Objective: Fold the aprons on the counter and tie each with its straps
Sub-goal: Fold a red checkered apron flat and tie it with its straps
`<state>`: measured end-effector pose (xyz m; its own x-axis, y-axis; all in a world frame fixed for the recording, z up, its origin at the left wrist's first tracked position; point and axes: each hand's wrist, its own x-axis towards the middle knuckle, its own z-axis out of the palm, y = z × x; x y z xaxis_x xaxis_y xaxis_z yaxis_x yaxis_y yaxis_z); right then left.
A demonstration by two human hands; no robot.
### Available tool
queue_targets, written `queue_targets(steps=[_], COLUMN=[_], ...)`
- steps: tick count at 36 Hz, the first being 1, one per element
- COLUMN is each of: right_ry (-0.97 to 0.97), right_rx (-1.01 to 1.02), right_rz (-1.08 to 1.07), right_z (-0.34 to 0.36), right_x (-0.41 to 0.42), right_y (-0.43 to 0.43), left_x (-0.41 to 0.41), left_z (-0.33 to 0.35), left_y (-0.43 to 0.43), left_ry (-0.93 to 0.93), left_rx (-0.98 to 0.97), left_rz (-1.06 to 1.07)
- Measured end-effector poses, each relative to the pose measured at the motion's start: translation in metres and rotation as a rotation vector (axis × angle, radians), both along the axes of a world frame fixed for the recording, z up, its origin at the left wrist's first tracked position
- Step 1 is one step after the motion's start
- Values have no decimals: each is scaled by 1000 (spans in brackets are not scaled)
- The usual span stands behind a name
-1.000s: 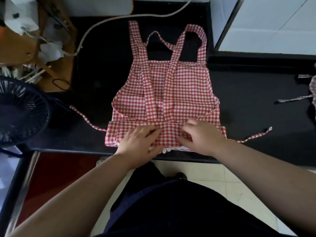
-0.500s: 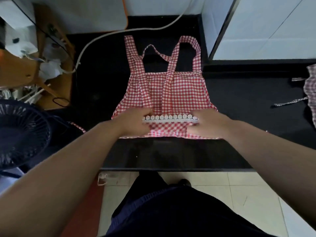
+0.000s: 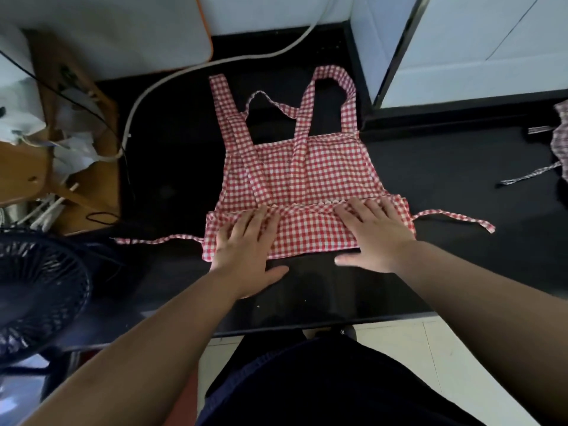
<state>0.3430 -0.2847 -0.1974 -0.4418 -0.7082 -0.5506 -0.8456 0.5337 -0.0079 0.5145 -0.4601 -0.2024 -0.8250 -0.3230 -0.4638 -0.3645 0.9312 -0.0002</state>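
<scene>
- A red and white checked apron [image 3: 301, 176] lies flat on the black tabletop [image 3: 445, 186], right in front of the person.
- The near end of the apron is folded up into a band [image 3: 310, 233] that lies on top of the rest of the cloth. A thin white trim [image 3: 319, 205] runs along the far edge of the band.
- The left hand [image 3: 242, 244] lies flat on the left part of the band. Its fingers [image 3: 259, 215] are straight and spread, pressing the cloth down and gripping nothing.
- The right hand [image 3: 375, 233] lies flat on the right part of the band, fingers straight and spread too, holding nothing.
- Both thumbs are off the apron, on the tabletop just beside its near edge.
- A left tie strap [image 3: 159, 240] trails out from the apron's left side, and a right tie strap [image 3: 455, 217] from its right side. Both lie loose.
- The shoulder straps [image 3: 335, 96] lie in loops at the apron's far end.
- A white cable [image 3: 172, 78] curves past the apron's far left corner.
- A dark fan [image 3: 33, 290] stands well apart, left of the apron.
- Another checked cloth [image 3: 561, 142] with a thin strap lies well to the apron's right, cut off by the edge of the view.
</scene>
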Motion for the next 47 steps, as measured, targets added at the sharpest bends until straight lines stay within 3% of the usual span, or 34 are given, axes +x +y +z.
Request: queue_targets(steps=[4, 7, 9, 11, 13, 15, 17, 20, 21, 23, 28, 31, 34, 37, 39, 41, 44, 47], right_ry=[23, -86, -187, -238, -226, -154, -37, 106, 122, 88, -29, -48, -214, -330, -349, -305, -89, 127], right_rx=[-13, -100, -67, 2, -3, 0, 15, 0, -9, -24, 105, 55, -29, 9, -3, -17, -32, -37], right_rz=[48, 20, -39, -69, -88, -97, -41, 58, 95, 119, 163, 175, 110, 11, -63, -110, -50, 39], right_z=[12, 23, 33, 41, 46, 47, 39, 26, 22, 14, 5, 11, 25, 40, 45, 46, 43, 31], right_x=[-3, -8, -13, -19, -22, -22, -20, -10, -7, -3, -2, -4, -11, -17, -21, -24, -25, -23], right_y=[-10, -15, -20, -27, -34, -38, -41, -38, -37, -32, -19, -23, -34, -40, -41, -42, -45, -50], left_x=[3, -3, -11, -19, -22, -21, -16, -12, -10, -4, 14, 15, 6, -3, -6, -9, -12, -15], left_z=[5, 15, 25, 37, 43, 41, 32, 17, 12, 4, -6, 0, 14, 26, 33, 40, 43, 32], left_y=[-5, -10, -22, -36, -47, -53, -51, -36, -28, -13, -5, -11, -17, -28, -41, -52, -61, -57], left_ry=[32, 67, 92, -17, -145, -117, -9, 58, 69, 57, 2, -94, -41, -28, -85, -141, -156, -83], left_rx=[5, 35, 153, 374, 530, 562, 402, -62, -130, -123, 98, 54, 13, 238, 490, 614, 540, 43], left_rz=[31, 40, 46, 119, 214, 307, 328, 169, 115, 66, 152, 55, 2, 58, 222, 354, 389, 269])
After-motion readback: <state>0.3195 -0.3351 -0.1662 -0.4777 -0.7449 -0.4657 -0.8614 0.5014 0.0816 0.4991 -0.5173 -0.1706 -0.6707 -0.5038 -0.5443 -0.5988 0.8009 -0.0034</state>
